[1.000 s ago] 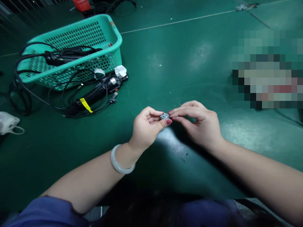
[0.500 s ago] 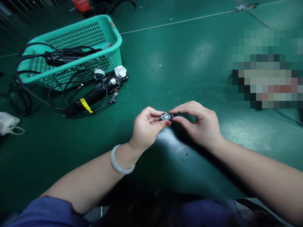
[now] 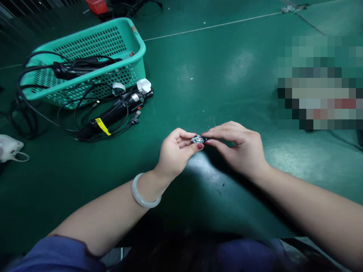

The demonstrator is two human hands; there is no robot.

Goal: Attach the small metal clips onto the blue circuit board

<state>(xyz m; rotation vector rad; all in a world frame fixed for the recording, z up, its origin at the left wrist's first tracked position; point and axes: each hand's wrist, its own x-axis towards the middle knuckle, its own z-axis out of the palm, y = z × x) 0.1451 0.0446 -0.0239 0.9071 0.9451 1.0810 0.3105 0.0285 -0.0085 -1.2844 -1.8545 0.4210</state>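
Observation:
Over the green tabletop point(image 3: 176, 102), near the middle of the view, my left hand point(image 3: 174, 153) pinches a small shiny silver-and-dark part point(image 3: 197, 139) between thumb and fingers. My right hand point(image 3: 241, 145) closes its thumb and fingertips on the dark right end of the same part. Details of the part are too small to make out. A pale bangle circles my left wrist.
A turquoise basket point(image 3: 138, 49) with black cabled devices stands at the upper left. Beside it lies a black device point(image 3: 113, 113) with cables and a yellow tag. A white object point(image 3: 10, 148) sits at the left edge. A pixelated patch covers the right.
The small part has tilted slightly between my fingers and sits a touch further left. Both hands have kept nearly the same place and grip.

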